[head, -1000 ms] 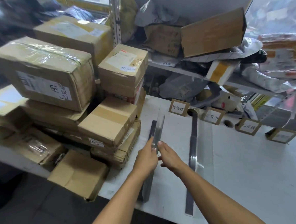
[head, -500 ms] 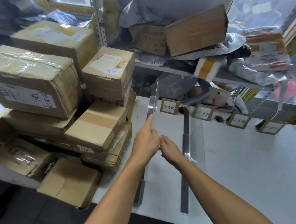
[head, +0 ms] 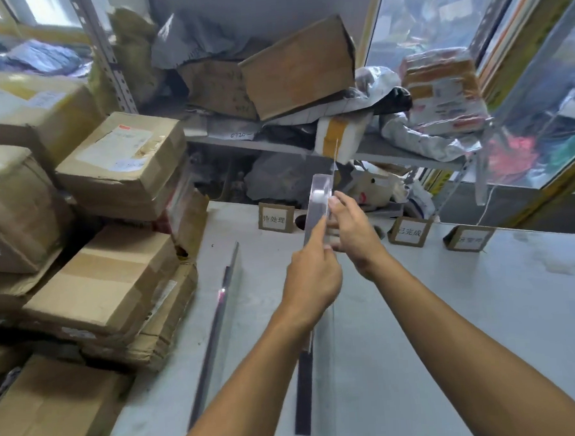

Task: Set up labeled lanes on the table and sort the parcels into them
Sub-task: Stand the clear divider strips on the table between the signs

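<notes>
Rising between both hands (head: 311,276), divider strip (head: 316,203)

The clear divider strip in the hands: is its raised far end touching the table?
Apart. The head view shows the clear divider strip, held by both hands, with its far end lifted above the table.

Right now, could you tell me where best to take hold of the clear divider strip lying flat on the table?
Pinch the clear divider strip by its raised upper edge near the middle, coming from above: it is long and thin, with cardboard boxes close on its left.
</notes>
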Demonstrator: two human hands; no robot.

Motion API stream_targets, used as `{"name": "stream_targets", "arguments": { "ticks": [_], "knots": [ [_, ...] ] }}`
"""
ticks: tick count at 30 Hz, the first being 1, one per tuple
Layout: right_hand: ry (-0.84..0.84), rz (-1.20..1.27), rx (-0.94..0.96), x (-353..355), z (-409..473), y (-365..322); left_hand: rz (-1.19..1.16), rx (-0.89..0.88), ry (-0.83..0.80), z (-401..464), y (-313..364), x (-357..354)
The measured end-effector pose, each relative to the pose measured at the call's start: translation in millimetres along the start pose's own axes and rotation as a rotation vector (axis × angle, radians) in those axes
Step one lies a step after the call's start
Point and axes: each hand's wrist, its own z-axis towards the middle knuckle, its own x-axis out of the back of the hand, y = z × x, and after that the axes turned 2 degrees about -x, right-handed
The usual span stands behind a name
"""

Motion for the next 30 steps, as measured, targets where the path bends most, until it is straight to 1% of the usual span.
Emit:
{"name": "stream_targets", "arguments": {
  "ticks": [4, 6, 9, 13, 17, 21, 25, 30],
  "knots": [
    [0.062, 0.018, -0.008, 60, 7, 1, -0.016, -0.057, -0.043, 9, 33, -50],
    [0.102, 0.003, -0.031, 90, 13, 6, -0.046, -0.062, -0.090, 17, 43, -75],
    [0.149, -0.028, -0.059, 125, 20, 24, -0.094, -0.008, -0.188, 29, 49, -115],
    [0.156, -0.109, -0.153, 156, 35, 64, -0.128, 0.076, -0.283, 37, 40, -160],
    [0.142, -0.145, -0.265, 171, 43, 109, -0.168, 0.204, -0.351, 44, 18, -196],
    [0.101, -0.147, -0.346, 179, 49, 138, -0.188, 0.291, -0.386, 48, -3, -221],
    [0.093, -0.111, -0.362, 184, 60, 154, -0.208, 0.349, -0.392, 56, -14, -236],
    [0.102, -0.127, -0.355, 190, 69, 163, -0.221, 0.349, -0.398, 67, -21, -246]
  ]
}}
